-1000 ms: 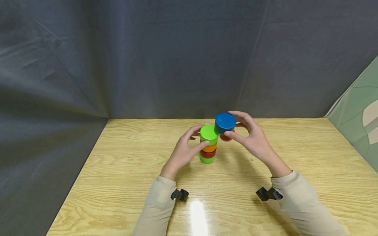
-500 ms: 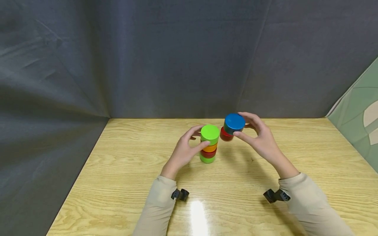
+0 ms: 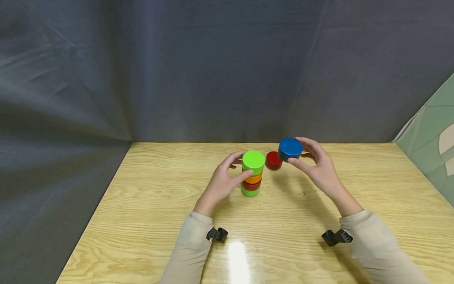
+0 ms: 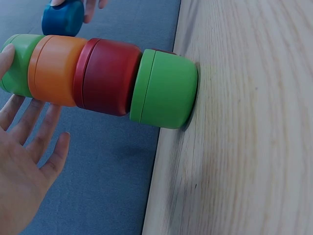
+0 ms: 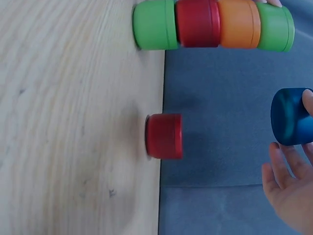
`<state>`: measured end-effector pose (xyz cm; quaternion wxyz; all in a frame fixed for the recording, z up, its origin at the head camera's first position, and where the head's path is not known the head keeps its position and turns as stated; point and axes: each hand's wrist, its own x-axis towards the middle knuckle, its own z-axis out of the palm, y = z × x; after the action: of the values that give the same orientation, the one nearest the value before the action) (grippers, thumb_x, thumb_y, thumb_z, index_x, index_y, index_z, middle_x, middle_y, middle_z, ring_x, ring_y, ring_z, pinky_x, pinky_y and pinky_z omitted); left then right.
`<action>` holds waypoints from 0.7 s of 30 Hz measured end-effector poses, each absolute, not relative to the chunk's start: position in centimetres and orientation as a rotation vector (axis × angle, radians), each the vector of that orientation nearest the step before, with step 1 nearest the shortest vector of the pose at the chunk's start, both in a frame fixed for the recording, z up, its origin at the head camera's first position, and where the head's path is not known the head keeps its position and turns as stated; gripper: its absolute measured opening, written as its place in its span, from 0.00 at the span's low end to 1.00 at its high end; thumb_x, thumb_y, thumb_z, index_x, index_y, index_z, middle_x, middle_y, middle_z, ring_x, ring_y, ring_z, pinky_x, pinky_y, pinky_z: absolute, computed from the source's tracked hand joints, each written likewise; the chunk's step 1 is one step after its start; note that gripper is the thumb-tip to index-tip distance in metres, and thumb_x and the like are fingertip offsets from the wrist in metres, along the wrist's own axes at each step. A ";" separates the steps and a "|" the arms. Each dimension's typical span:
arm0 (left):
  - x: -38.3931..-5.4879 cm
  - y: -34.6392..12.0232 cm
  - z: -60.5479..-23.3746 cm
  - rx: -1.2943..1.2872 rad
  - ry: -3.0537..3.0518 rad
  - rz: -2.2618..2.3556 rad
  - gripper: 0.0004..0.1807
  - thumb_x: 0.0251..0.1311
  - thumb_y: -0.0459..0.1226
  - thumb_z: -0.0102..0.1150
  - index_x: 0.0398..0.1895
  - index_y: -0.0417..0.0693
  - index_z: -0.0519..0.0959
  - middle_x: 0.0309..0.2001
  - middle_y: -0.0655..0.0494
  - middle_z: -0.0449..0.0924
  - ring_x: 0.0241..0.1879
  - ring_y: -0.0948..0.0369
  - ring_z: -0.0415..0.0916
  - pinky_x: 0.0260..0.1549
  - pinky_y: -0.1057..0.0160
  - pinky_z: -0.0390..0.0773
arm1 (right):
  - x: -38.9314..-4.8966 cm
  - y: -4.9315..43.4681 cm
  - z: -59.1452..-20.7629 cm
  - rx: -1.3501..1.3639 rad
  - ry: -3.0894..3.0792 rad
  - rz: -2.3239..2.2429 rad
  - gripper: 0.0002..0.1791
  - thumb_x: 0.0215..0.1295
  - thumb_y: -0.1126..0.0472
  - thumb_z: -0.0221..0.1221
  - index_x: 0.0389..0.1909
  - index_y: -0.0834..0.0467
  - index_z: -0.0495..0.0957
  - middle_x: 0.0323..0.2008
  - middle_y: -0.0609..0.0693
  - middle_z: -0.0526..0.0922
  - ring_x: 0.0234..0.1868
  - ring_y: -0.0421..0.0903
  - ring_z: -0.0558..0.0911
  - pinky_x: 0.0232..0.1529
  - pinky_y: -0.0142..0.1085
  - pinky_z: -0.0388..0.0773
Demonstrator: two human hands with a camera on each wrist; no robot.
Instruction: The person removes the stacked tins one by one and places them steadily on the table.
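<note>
A tower of round lidded tins stands upright on the table: a green tin point(image 3: 250, 192) at the bottom, then a red tin point(image 4: 107, 77), an orange tin point(image 4: 57, 71) and another green tin point(image 3: 253, 160) on top. My left hand point(image 3: 220, 183) holds that top green tin between thumb and fingers. To the right of the tower, my right hand point(image 3: 322, 172) grips a blue tin point(image 3: 290, 148) by its sides, raised above the table at about the tower's top height. A single red tin point(image 5: 164, 136) stands on the table behind the tower and to its right.
The wooden table point(image 3: 149, 205) ends at the back against a dark grey cloth point(image 3: 213, 79). Another grey drape hangs along the left edge. A green patterned panel point(image 3: 430, 130) borders the right side.
My right hand has carried the blue tin rightward, away from the tower, so the lone red tin behind now shows more fully. My left hand stays on the top green tin.
</note>
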<state>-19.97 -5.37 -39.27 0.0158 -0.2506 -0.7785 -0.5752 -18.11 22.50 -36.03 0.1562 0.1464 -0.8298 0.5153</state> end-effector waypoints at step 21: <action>-20.0 -5.4 -39.2 -0.791 -2.421 -1.794 0.30 0.63 0.43 0.66 0.68 0.55 0.70 0.62 0.61 0.74 0.57 0.54 0.72 0.58 0.42 0.68 | -20.1 24.4 -38.3 0.284 -2.500 1.464 0.33 0.67 0.63 0.64 0.70 0.64 0.64 0.62 0.63 0.72 0.54 0.34 0.71 0.49 0.24 0.69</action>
<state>-20.04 -5.35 -39.21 0.0131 -0.2538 -0.7772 -0.5757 -20.07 24.37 -38.35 0.1148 0.0969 -0.8531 0.4997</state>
